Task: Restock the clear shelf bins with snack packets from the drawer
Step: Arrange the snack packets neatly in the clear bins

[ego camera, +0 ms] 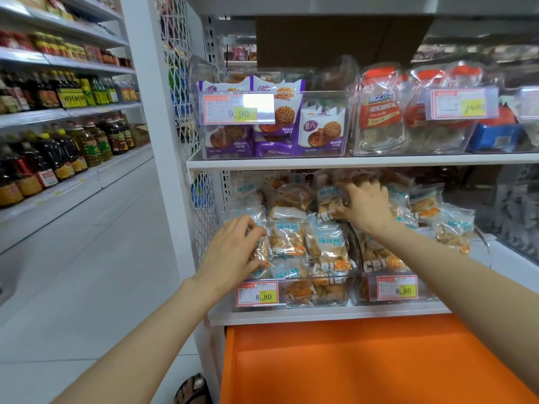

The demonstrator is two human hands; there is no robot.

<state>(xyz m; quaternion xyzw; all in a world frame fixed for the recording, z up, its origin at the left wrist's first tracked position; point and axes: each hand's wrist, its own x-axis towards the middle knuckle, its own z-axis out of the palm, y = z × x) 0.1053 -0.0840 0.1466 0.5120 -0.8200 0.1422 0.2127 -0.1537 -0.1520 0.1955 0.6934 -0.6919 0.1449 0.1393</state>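
A clear bin [291, 306] on the lower shelf is heaped with clear and pale-blue snack packets [287, 239] of golden crisps. My left hand [233, 246] rests on the heap's left side, fingers curled over a packet at the bin's left edge. My right hand [364, 207] reaches deeper and grips a packet near the top of the pile, between this bin and the neighbouring clear bin [361, 298] of the same packets. Below the shelf, the orange drawer [350, 360] stands pulled out; no packets show inside it.
The upper shelf holds a clear bin of purple biscuit packs [320, 129] and a bin of red-labelled bags [379, 112]. A white mesh side panel [201, 205] borders the shelf on the left. Across the tiled aisle [102, 243], oil bottles [58, 158] fill shelves.
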